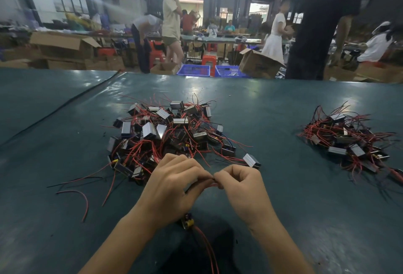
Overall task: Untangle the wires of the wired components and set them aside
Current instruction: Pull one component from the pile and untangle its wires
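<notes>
Both hands are pinched shut on the same red wires; left hand and right hand meet fingertip to fingertip, I'd guess so the strands can be teased apart; one small component dangles below the left wrist at 6 o'clock; two heaps on the table: the tangled pile at 12, the set-aside pile at 2; units too many to count.

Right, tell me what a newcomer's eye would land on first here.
First, the big tangled pile of boxy components and red wires on the green table, just beyond the hands. Then the left hand and right hand, pinching red wires between them. A smaller pile sits far right.
</notes>
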{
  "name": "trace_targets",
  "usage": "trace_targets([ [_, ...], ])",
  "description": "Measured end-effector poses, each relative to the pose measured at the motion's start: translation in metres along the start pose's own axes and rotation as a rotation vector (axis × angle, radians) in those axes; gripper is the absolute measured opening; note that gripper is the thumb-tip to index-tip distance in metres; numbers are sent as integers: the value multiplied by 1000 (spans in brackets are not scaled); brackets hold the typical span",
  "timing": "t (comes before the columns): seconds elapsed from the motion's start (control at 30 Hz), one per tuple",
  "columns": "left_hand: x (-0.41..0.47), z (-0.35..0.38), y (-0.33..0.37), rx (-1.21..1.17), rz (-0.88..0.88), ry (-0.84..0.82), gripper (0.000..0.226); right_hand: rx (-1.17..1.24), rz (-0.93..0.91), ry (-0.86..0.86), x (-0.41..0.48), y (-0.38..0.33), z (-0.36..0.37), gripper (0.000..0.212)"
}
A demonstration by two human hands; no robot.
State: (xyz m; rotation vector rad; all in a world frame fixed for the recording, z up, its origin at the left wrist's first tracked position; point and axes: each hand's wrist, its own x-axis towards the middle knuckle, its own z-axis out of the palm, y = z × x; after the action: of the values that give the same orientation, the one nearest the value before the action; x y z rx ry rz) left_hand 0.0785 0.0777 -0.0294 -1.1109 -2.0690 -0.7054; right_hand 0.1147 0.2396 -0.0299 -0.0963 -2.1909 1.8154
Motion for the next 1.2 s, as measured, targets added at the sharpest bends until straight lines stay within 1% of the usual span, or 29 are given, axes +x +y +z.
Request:
trace_targets([
  [0.07, 0, 0, -1, -74, -93, 14, 19, -118, -211, 42, -2, 1, -1, 21],
  [0.13, -1, -1, -3, -149, -180, 35, 19, -247, -401, 43, -3, 1, -3, 11],
  [0.2, -1, -1, -4, -178, -211, 38, 18, -329, -500, 9, -1, 2, -6, 7],
  [0.27, -2, 0, -4, -182, -215, 24, 18, -372, -538, -25, 0, 2, -10, 10],
  [0.4, -2, 1, -4, -165, -207, 2, 20, -411, -500, -77, 0, 4, -15, 8],
  [0.47, -2, 2, -3, -155, -203, -6, 20, -437, -465, -97, 0, 5, -15, 12],
  [0.57, -1, 1, -1, -226, -246, 21, 17, -474, -525, -104, 0, 3, -14, 7],
  [0.67, 0, -2, -1, -297, -284, 39, 10, -511, -594, -100, -3, -2, -15, 2],
  [0.8, 0, -2, -1, -286, -272, 29, 6, -488, -588, -111, -2, -1, -17, 3],
  [0.87, -1, -1, -1, -258, -264, 29, 8, -464, -567, -116, -2, 0, -17, 4],
  [0.97, -2, -1, -3, -206, -247, 30, 15, -500, -541, -104, -2, 2, -15, 6],
  [1.07, -2, -1, -3, -184, -230, 21, 15, -513, -490, -103, -1, 4, -14, 7],
  [1.1, -3, -1, -3, -189, -235, 22, 14, -509, -446, -122, 0, 6, -15, 10],
  [1.2, -1, 0, -2, -250, -285, 54, 6, -529, -291, -220, 3, 13, -20, 29],
])
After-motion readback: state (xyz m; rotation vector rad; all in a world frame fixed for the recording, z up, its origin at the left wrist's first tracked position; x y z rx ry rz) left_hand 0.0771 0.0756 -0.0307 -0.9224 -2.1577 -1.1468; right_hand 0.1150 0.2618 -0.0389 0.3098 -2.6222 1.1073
